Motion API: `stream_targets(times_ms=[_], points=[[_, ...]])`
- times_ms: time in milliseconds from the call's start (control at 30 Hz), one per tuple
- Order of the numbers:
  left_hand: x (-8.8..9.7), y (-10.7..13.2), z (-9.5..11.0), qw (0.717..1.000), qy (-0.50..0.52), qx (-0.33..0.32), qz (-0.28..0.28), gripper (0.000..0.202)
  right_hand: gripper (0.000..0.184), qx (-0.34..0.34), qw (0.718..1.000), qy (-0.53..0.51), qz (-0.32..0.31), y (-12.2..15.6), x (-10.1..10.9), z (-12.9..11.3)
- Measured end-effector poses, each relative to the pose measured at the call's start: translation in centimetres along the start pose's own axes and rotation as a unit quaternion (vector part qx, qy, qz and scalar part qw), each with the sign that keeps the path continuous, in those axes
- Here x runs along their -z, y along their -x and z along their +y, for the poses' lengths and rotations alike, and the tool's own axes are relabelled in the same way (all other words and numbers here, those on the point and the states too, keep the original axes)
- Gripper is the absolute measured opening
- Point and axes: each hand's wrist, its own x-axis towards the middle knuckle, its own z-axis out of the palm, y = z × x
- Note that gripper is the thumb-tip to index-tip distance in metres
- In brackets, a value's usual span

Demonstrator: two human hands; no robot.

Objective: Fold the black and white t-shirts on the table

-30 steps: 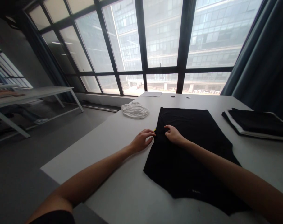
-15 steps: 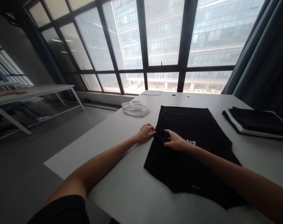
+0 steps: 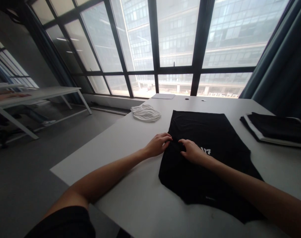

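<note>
A black shirt (image 3: 197,127) without visible sleeves lies spread on the white table (image 3: 110,148), with white lettering (image 3: 206,151) on it and a small pale mark near its lower edge. At the shirt's left edge, my left hand (image 3: 158,144) has its thumb and fingers closed on the cloth. My right hand (image 3: 192,151) is just to the right, over the fabric. Its thumb is apart from its bent fingers, and the fingertips touch the cloth. The fabric between the two hands is slightly bunched.
A crumpled white cloth (image 3: 145,113) lies beyond my left hand. Folded black and white fabrics (image 3: 276,129) are stacked at the right. Papers (image 3: 163,96) lie at the far edge by the windows. Another table (image 3: 41,94) stands at left, with a person's arm on it.
My left hand has shifted slightly right, drawing the shirt's left edge inward. A small yellow bit seen by its fingertips no longer shows. My right hand's fingers are lower and more bent.
</note>
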Motion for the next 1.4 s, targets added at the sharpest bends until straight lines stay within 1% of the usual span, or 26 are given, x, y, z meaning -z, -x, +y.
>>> stream_targets(times_ms=[100,167,233,267,333,367,433,500,567,633,733,800,833,900,933,967,1000,1067,1100,1133,1167,1200,1233,1267,1333,1400], points=[[0.4,1.8,2.0,0.996,-0.001,-0.046,-0.080,0.036,0.056,0.011,0.999,0.034,-0.017,0.5,0.5,0.0],[0.4,3.0,2.6,0.988,-0.001,-0.061,-0.142,0.049,0.051,0.011,0.998,0.059,-0.024,0.3,0.9,-0.1],[0.4,3.8,2.8,0.980,0.008,-0.065,-0.190,0.059,0.043,0.016,0.996,0.087,-0.009,-0.2,1.0,-0.4],[0.5,4.0,2.9,0.977,0.012,-0.065,-0.203,0.062,0.039,0.028,0.995,0.096,0.006,-0.5,1.0,-0.5],[0.7,4.2,3.3,0.975,0.019,-0.075,-0.210,0.062,0.037,0.087,0.991,0.095,0.029,-1.5,0.7,-0.9],[0.8,4.2,3.6,0.972,0.023,-0.089,-0.214,0.062,0.039,0.132,0.987,0.087,0.025,-1.9,0.4,-1.1],[1.2,4.2,4.3,0.965,0.031,-0.124,-0.230,0.064,0.044,0.219,0.973,0.074,-0.026,-2.9,0.0,-1.3],[1.4,4.3,4.9,0.957,0.038,-0.150,-0.245,0.067,0.048,0.257,0.959,0.072,-0.094,-3.6,-0.3,-1.3],[1.5,4.5,5.4,0.954,0.041,-0.156,-0.255,0.071,0.053,0.249,0.956,0.075,-0.136,-4.2,-0.5,-1.0],[1.3,4.8,5.5,0.953,0.040,-0.149,-0.262,0.074,0.057,0.235,0.957,0.080,-0.148,-4.6,-0.6,-0.7],[1.1,5.2,5.6,0.950,0.047,-0.140,-0.274,0.079,0.058,0.235,0.957,0.089,-0.143,-4.9,-0.7,-0.2],[1.2,5.3,5.8,0.945,0.068,-0.146,-0.283,0.080,0.059,0.238,0.958,0.091,-0.134,-5.0,-0.9,0.1],[1.4,5.2,5.9,0.941,0.087,-0.153,-0.289,0.079,0.059,0.239,0.958,0.090,-0.129,-5.1,-1.1,0.2],[2.0,4.8,6.0,0.929,0.137,-0.165,-0.303,0.067,0.058,0.241,0.960,0.079,-0.116,-5.1,-1.4,0.4],[2.3,4.5,5.9,0.926,0.162,-0.159,-0.301,0.058,0.058,0.240,0.963,0.070,-0.106,-5.2,-1.5,0.5],[2.6,4.1,5.6,0.931,0.180,-0.142,-0.283,0.050,0.057,0.235,0.966,0.058,-0.095,-5.2,-1.5,0.7],[2.9,3.6,5.1,0.944,0.187,-0.114,-0.246,0.044,0.057,0.229,0.969,0.045,-0.081,-5.3,-1.5,0.9],[3.0,2.3,3.8,0.977,0.170,-0.038,-0.126,0.038,0.058,0.210,0.976,0.019,-0.046,-5.5,-1.0,1.4],[2.9,1.7,3.1,0.987,0.151,-0.002,-0.061,0.037,0.058,0.199,0.980,0.009,-0.027,-5.6,-0.7,1.7],[2.7,1.1,2.4,0.991,0.132,0.024,-0.010,0.035,0.058,0.187,0.982,0.002,-0.009,-5.6,-0.2,2.1],[2.3,0.5,1.7,0.992,0.116,0.037,0.021,0.035,0.058,0.176,0.984,-0.001,0.008,-5.6,0.3,2.4],[1.9,-0.1,1.1,0.993,0.104,0.039,0.031,0.036,0.057,0.166,0.986,-0.002,0.023,-5.5,0.8,2.7],[1.4,-0.5,0.7,0.995,0.093,0.032,0.027,0.037,0.056,0.155,0.987,0.000,0.035,-5.4,1.3,3.0],[0.9,-0.8,0.5,0.996,0.082,0.019,0.007,0.038,0.054,0.146,0.988,0.004,0.044,-5.1,1.8,3.3],[-0.2,-0.9,0.4,0.996,0.056,-0.013,-0.064,0.042,0.051,0.137,0.989,0.016,0.052,-4.2,2.3,3.6],[-1.0,-0.7,0.6,0.990,0.021,-0.032,-0.136,0.049,0.050,0.137,0.989,0.030,0.050,-2.8,2.5,3.5]])
